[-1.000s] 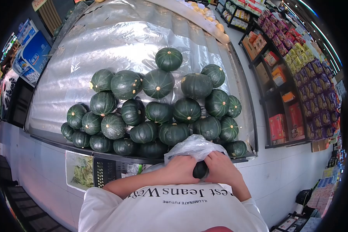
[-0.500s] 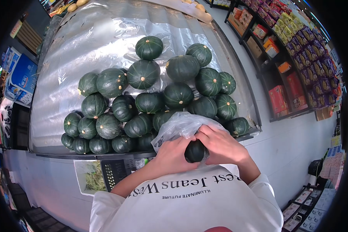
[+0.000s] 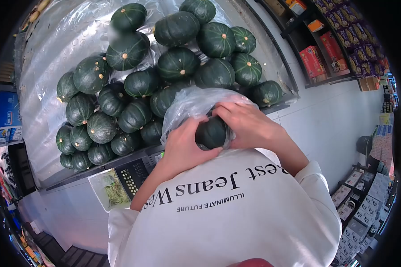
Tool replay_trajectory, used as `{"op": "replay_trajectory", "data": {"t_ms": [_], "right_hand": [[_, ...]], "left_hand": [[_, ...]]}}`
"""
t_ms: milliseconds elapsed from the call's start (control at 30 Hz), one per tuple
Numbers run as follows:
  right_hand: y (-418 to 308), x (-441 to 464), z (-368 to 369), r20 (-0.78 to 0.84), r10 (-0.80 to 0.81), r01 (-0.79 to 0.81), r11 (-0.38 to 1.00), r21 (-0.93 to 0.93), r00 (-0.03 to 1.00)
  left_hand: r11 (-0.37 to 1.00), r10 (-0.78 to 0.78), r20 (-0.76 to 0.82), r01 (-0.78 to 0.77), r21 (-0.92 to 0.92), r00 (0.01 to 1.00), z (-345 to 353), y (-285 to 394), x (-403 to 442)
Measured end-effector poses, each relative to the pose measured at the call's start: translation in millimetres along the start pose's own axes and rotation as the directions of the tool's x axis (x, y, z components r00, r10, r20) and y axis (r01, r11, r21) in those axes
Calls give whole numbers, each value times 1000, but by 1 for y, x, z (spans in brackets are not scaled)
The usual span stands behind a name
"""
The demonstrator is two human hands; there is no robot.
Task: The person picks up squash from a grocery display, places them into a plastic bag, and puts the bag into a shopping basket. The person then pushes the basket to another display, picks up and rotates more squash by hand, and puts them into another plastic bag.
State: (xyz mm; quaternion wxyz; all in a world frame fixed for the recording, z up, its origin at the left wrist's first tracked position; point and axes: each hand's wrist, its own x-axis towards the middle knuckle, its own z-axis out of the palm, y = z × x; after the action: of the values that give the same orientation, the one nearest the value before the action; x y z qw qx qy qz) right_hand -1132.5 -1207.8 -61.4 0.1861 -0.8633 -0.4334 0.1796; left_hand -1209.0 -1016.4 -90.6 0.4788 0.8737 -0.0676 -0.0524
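Note:
Close to my chest, a dark green pumpkin (image 3: pixel 211 133) sits in the mouth of a clear plastic bag (image 3: pixel 189 107). My left hand (image 3: pixel 180 141) is closed around one side of it, thumb along the near edge. On the other side, my right hand (image 3: pixel 250 127) grips the pumpkin and the bag film, its fingers curled over the top. The bag's crumpled body spreads out beyond my fingers; its far part lies against the heap. Some of my fingertips are hidden by the film and the pumpkin.
Dark green pumpkins (image 3: pixel 133 115) are heaped on a display stand lined with silvery film (image 3: pixel 42 115). A white crate of greens (image 3: pixel 103 189) and a black crate (image 3: pixel 136 175) stand below its front edge. Shelves with packaged goods (image 3: pixel 314 60) are at the right, across the tiled floor.
My view has tilted down and turned, so the heap appears higher and to the left. Both hands keep hold of the pumpkin and bag, and more of the pumpkin's top shows.

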Motion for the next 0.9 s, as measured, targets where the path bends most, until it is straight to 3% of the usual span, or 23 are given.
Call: {"op": "replay_trajectory", "data": {"t_ms": [233,400,500,567,633,733,900], "right_hand": [[8,-11,12,-75,82,-81,996,25,994],[9,-17,16,-157,50,-37,996,82,986],[1,-23,8,-203,0,2,1000,7,979],[4,-20,10,-235,-90,104,993,49,968],[8,-19,14,-216,-82,109,987,118,973],[6,-14,18,-40,79,-69,973,221,996],[10,-15,23,-110,71,-43,970,240,991]], "left_hand": [[997,-70,28,71,-42,997,2,0,-3],[997,51,17,-52,64,999,1,2,-2],[976,162,-19,-158,148,987,5,-7,0],[964,202,-30,-194,184,979,7,-9,0],[961,213,-30,-204,187,977,7,-4,3],[956,185,70,-196,220,980,1,3,7],[906,245,145,-280,318,959,3,11,17]]}}
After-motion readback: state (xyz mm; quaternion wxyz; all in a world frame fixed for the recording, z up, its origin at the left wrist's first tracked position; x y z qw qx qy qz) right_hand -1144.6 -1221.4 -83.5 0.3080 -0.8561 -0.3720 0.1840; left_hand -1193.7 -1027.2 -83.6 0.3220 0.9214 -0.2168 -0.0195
